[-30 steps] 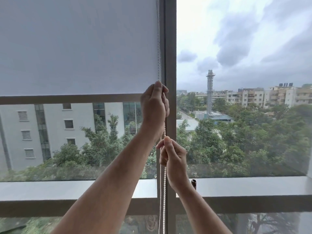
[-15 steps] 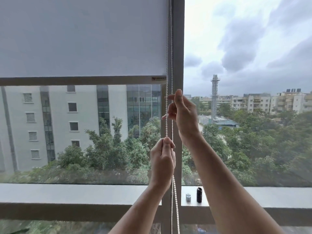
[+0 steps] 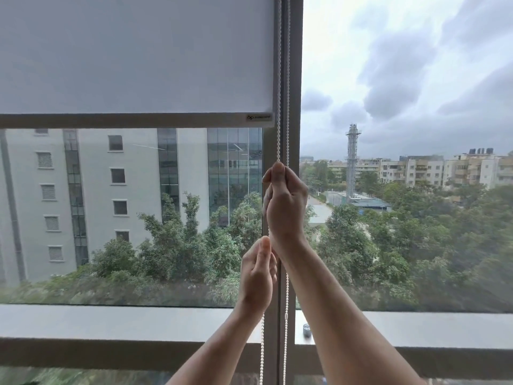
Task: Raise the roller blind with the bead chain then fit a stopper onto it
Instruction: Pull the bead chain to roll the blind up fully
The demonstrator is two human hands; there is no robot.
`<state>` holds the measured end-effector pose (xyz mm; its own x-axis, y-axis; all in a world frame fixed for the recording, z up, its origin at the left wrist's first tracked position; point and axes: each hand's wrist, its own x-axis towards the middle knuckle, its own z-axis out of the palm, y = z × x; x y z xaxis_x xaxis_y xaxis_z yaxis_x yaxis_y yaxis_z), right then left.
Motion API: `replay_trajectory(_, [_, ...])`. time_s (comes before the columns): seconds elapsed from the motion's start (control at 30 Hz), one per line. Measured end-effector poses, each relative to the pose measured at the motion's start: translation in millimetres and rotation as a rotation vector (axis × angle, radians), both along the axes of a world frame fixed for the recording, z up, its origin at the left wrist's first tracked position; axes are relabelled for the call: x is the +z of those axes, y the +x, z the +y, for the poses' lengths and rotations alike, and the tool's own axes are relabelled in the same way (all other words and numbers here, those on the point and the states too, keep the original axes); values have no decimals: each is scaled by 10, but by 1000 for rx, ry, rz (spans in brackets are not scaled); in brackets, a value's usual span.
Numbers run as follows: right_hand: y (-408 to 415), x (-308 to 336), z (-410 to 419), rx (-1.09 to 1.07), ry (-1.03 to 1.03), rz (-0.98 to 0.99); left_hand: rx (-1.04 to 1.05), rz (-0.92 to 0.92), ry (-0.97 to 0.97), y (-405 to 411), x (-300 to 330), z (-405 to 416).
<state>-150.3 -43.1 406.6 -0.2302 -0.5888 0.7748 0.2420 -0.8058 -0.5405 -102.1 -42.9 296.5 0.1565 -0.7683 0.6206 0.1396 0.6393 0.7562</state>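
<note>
The pale grey roller blind (image 3: 133, 56) covers the upper part of the left pane, and its bottom bar (image 3: 138, 120) hangs level across the glass. A white bead chain (image 3: 279, 79) runs down in two strands along the window's upright post. My right hand (image 3: 287, 207) is the upper one and pinches the left strand between thumb and fingers. Just below it, my left hand (image 3: 256, 276) is closed around the same strand, thumb pointing up. Below my hands the chain falls out of the frame. A small grey cylinder (image 3: 306, 330) stands on the sill beside my right forearm.
The grey upright post (image 3: 295, 79) divides the two panes. A wide grey sill (image 3: 111, 323) and a lower rail (image 3: 111, 354) run across below the glass. The right pane has no blind. Buildings and trees lie outside.
The blind's bottom bar has risen. My left hand went from the upper grip to the lower one, and my right hand moved up above it. A black cylinder on the sill is now behind my right forearm.
</note>
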Motion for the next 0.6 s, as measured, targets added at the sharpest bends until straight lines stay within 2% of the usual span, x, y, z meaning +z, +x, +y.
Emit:
replay_trajectory(0.13, [-34, -391, -15, 13, 3, 9, 170, -74, 50, 187, 128, -143])
replay_trajectory(0.27, [-106, -588, -35, 33, 14, 12, 197, -59, 23, 247, 554, -137])
replay_trajectory(0.33, [-137, -596, -32, 17, 11, 10, 129, -61, -34, 193, 832, -69])
replay_trajectory(0.5, [-115, -603, -35, 10, 9, 33, -208, -6, -92, -36, 1528, 129])
replay_trajectory(0.6, [-90, -606, -39, 98, 32, 47, -152, 90, -90, -188, 1658, 165])
